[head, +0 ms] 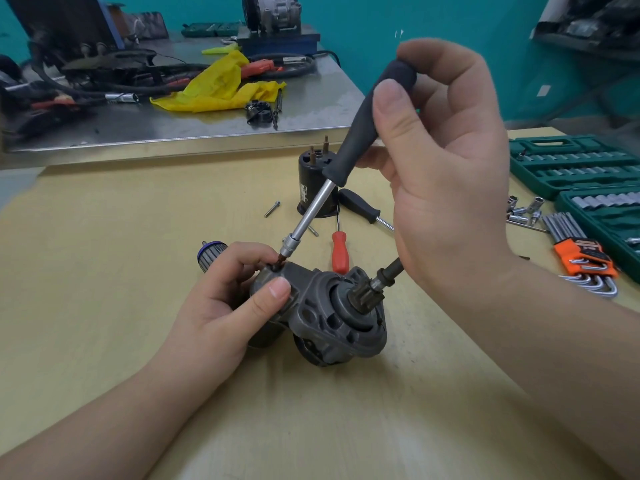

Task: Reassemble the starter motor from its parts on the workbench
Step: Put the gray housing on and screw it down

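above housing (325, 306), right hand (446, 161) tilts driver (363, 123); left hand (228, 299) steadies.

The scene is bright and evenly lit from overhead, with only soft, short shadows under the starter motor housing (322, 313) and the left hand (225, 299) on the tan workbench (104, 271). A pale sheen of glare lies across the steel table (207, 129) behind. The wide-angle lens bows straight edges near the borders, and the far corners, such as the green socket case (571, 164), look slightly soft and smeared.
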Action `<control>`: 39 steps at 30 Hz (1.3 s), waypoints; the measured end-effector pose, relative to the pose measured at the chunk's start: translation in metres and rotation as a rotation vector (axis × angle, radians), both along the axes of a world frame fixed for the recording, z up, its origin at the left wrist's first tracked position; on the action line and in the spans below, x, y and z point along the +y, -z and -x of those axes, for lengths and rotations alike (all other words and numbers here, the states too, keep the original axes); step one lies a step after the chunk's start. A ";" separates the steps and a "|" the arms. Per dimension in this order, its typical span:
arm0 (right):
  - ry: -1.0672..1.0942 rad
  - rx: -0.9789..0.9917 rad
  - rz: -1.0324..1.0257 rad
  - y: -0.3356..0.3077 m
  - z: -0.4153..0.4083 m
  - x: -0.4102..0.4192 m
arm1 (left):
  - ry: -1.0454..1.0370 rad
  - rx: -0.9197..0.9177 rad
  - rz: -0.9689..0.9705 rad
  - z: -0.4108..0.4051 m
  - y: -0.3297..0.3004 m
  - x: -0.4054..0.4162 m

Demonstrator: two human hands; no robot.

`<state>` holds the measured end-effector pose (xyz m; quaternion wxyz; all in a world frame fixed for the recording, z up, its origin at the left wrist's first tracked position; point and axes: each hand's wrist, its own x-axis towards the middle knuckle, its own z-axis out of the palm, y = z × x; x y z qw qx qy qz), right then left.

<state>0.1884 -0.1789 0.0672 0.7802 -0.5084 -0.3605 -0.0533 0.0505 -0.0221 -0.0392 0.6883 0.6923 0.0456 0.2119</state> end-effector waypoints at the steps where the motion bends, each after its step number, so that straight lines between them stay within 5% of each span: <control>1: 0.012 -0.002 0.002 0.000 0.000 0.001 | 0.001 0.000 0.002 0.000 0.000 0.000; 39: 0.002 0.007 0.013 -0.002 0.002 -0.001 | 0.005 -0.003 0.000 0.000 -0.002 -0.001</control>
